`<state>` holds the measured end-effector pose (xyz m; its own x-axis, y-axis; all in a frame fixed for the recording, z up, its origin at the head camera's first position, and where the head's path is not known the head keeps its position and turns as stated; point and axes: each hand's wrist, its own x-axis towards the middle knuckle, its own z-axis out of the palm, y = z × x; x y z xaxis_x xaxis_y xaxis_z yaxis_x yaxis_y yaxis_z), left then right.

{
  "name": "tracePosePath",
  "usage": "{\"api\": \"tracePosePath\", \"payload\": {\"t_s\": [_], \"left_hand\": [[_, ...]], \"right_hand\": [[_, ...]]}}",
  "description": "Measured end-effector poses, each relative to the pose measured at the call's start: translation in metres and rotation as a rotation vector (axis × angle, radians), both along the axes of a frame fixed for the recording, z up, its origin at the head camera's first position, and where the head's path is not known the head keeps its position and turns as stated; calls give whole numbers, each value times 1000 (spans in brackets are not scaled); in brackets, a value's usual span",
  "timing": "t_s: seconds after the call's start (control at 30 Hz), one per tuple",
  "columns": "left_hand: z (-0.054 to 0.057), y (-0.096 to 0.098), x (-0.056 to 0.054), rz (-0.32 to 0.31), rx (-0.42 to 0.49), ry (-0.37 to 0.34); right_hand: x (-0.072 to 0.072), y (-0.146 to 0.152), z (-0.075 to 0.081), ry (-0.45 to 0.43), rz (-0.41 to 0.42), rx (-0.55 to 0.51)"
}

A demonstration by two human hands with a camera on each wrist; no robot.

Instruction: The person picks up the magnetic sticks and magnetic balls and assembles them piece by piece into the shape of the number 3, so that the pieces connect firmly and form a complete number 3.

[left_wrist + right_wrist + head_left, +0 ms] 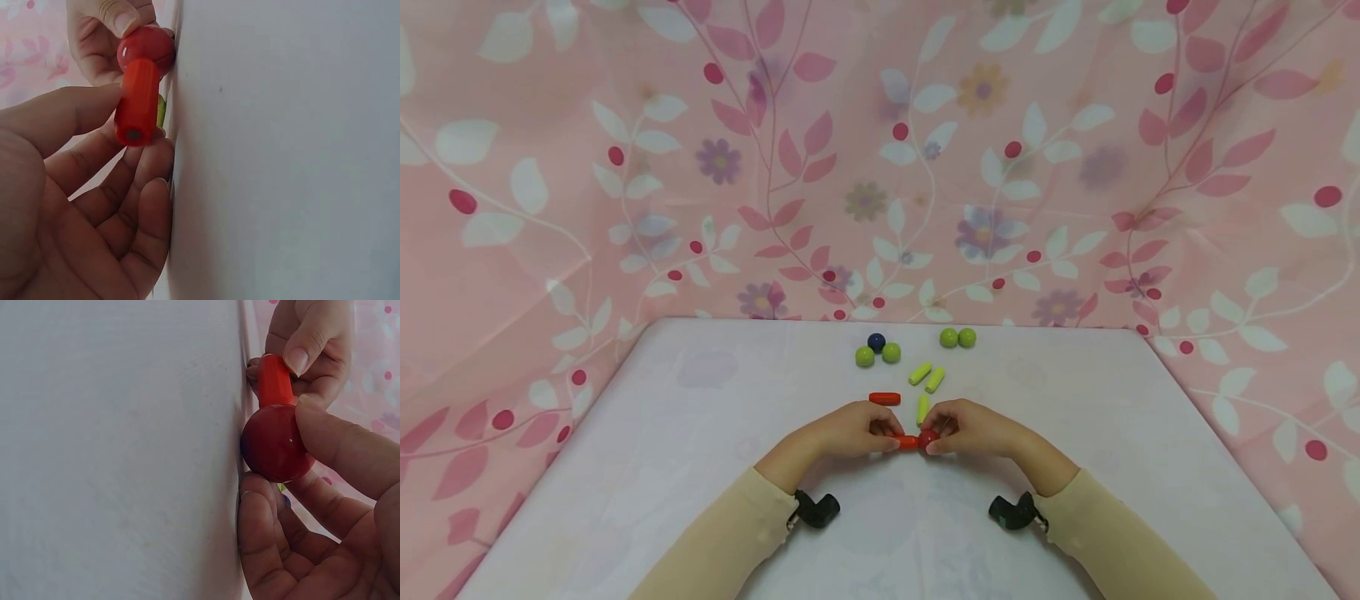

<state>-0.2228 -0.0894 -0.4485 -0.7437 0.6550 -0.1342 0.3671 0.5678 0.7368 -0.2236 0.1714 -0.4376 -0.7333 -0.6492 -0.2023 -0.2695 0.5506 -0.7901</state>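
Between thumb and fingers my left hand point(859, 429) pinches an orange-red rod point(139, 103), which shows a dark hole in its near end in the left wrist view. My right hand point(973, 429) grips a dark red ball point(278, 442) the same way. Rod and ball meet end to end, low over the white table, in front of me. Just beyond the hands lie another orange-red rod point(884, 399) and a yellow-green rod point(922, 410), partly hidden by the right fingers.
Farther back lie two more yellow-green rods point(935, 380). Behind them, a dark blue ball point(876, 342) sits by two green balls point(865, 357), and another green pair point(949, 337) is to the right. A pink floral cloth point(865, 167) hangs behind the white table point(625, 467).
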Motion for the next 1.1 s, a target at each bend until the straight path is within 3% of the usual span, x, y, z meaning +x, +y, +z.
{"api": "tracePosePath", "payload": {"t_s": [0.27, 0.57, 0.87, 1.1], "left_hand": [[6, -10, -9, 80, 22, 0], [6, -17, -39, 312, 106, 46], [1, -19, -64, 508, 199, 230], [-3, -17, -76, 618, 185, 230]], "right_hand": [[-1, 0, 0, 8, 2, 3], [-1, 1, 1, 10, 3, 19], [0, 1, -2, -6, -9, 26], [-1, 1, -1, -4, -13, 34]]}}
